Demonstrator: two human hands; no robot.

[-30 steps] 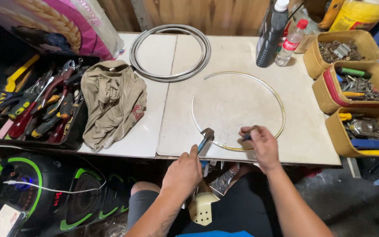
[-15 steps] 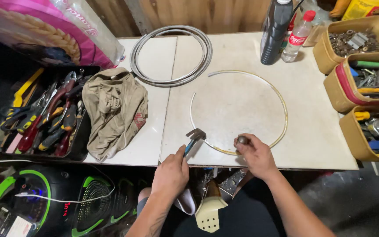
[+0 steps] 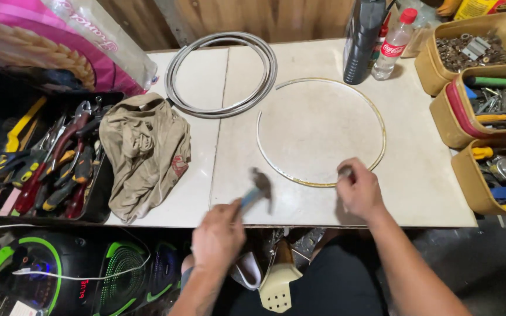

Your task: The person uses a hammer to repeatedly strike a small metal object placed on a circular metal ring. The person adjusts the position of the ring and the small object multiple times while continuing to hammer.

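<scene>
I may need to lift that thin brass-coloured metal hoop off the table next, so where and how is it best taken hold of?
Probably pinch the thin brass-coloured metal hoop at its right arc, coming from above and the right. It lies flat on the white table, so only a fingertip pinch across the narrow strip fits. The right hand covers the near arc, the dark bottle crowds the far side, and the hammer swings at the left.

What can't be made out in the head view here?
- Hammer in the left hand: motion blur, head shape unclear.
- Small item at the ring: hidden by the right hand's fingers.
- Dark bottle: top cut off by the upper edge.
- Bits in the top tub: too small to tell apart.
- Lowest tub: cut off by the right edge.
</scene>
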